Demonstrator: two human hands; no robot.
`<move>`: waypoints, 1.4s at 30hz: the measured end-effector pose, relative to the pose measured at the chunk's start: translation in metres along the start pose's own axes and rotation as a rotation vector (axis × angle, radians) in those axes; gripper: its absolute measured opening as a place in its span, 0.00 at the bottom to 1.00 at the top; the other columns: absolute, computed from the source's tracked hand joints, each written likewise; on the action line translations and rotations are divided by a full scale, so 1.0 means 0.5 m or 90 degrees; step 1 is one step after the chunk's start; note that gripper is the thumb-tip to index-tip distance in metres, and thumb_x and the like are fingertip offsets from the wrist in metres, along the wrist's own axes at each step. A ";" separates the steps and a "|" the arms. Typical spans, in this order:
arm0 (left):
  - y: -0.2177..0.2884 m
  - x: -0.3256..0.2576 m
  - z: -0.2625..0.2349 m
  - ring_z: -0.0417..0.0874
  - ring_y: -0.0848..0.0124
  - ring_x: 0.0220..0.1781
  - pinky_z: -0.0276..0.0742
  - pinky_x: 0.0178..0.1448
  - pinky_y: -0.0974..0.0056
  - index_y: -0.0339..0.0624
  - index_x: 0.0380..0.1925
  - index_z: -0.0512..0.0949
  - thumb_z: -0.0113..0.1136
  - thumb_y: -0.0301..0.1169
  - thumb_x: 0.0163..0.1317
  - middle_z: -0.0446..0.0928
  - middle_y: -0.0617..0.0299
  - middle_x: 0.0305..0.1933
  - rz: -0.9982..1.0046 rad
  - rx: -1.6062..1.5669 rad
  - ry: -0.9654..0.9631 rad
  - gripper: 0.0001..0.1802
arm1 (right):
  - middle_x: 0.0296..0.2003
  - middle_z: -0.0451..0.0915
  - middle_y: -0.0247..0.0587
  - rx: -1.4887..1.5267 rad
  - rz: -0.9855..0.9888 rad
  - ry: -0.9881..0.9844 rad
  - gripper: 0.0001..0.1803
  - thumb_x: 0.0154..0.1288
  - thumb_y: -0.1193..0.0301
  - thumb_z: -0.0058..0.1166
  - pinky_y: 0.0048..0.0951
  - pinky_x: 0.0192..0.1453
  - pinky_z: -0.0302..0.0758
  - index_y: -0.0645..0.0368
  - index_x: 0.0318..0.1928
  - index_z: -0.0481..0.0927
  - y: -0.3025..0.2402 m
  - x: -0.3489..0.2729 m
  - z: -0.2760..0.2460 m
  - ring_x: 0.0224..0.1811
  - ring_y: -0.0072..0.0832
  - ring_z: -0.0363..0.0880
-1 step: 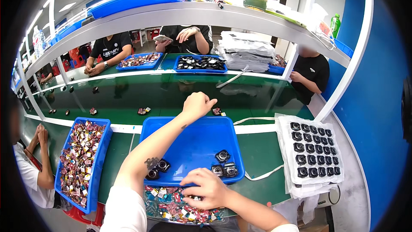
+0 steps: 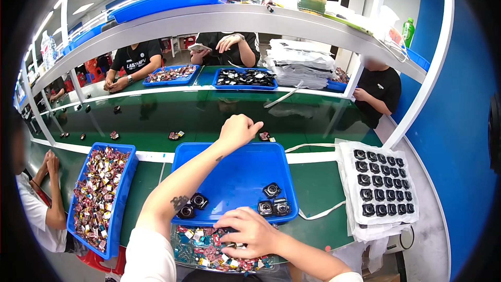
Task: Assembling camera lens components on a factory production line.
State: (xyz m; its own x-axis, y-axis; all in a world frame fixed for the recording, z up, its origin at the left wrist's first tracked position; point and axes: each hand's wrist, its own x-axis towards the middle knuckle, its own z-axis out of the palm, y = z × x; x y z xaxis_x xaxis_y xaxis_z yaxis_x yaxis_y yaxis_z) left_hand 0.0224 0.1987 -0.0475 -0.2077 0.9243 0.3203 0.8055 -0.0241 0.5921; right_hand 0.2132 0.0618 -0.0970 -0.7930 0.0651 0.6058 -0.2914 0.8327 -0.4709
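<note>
Left hand [image 2: 237, 130] reaches far over the blue tray [image 2: 235, 177], loosely curled with fingertips pressed together, just past the tray's far rim at the edge of the green belt [image 2: 156, 117]; whether it pinches anything, cannot tell; a small dark part [image 2: 265, 136] lies on the belt just right of its fingertips. Right hand [image 2: 249, 232] sits near, fingers spread and bent down into the clear bin [image 2: 219, 250] of small wrapped pieces (red, blue, silver mix), touching them, at the tray's near rim.

Open room: tray middle is bare blue plastic, smooth, with raised rim; belt far of the left hand is mostly open, glossy green, with scattered small parts; white rail runs along the tray's far edge; narrow green strip between the tray and the left tray [image 2: 99, 198].

Round black camera-like modules [image 2: 275, 204] cluster at the tray's near right corner, glassy lens faces up; two more [image 2: 192, 206] sit near left, partly under the left forearm. Left tray is heaped with shiny wrapped bits. To the right, a white foam sheet [image 2: 378, 185] holds rows of black square modules in a grid; a white strap [image 2: 321, 211] curls between it and the blue tray. Other workers sit on the far side of the belt with blue trays.
</note>
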 end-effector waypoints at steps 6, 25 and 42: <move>0.007 -0.174 -0.093 0.76 0.71 0.19 0.69 0.25 0.65 0.36 0.19 0.81 0.61 0.37 0.59 0.78 0.56 0.19 0.084 -0.105 0.038 0.16 | 0.55 0.71 0.44 -0.029 -0.008 -0.161 0.14 0.53 0.61 0.61 0.48 0.65 0.58 0.60 0.30 0.80 -0.004 -0.024 0.039 0.64 0.39 0.62; 0.030 -0.336 -0.199 0.80 0.65 0.28 0.73 0.32 0.64 0.36 0.23 0.81 0.65 0.25 0.52 0.80 0.58 0.25 0.245 -0.208 -0.095 0.04 | 0.31 0.81 0.46 0.513 0.448 0.234 0.10 0.68 0.71 0.51 0.23 0.34 0.79 0.67 0.42 0.78 0.006 -0.006 0.001 0.29 0.26 0.81; 0.022 -0.342 -0.167 0.84 0.67 0.29 0.78 0.36 0.67 0.37 0.31 0.84 0.66 0.27 0.52 0.82 0.54 0.27 0.120 -0.257 -0.232 0.07 | 0.36 0.76 0.41 0.623 0.430 0.363 0.15 0.57 0.84 0.58 0.21 0.40 0.79 0.65 0.44 0.72 0.020 0.001 -0.004 0.35 0.22 0.78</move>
State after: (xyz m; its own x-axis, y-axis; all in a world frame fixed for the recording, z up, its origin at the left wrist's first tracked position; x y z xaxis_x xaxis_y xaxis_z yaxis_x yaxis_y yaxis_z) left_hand 0.0204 0.0088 -0.0340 0.1817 0.9598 0.2141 0.5193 -0.2786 0.8079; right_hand 0.2108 0.0712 -0.1000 -0.6683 0.7307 0.1396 -0.3846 -0.1788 -0.9056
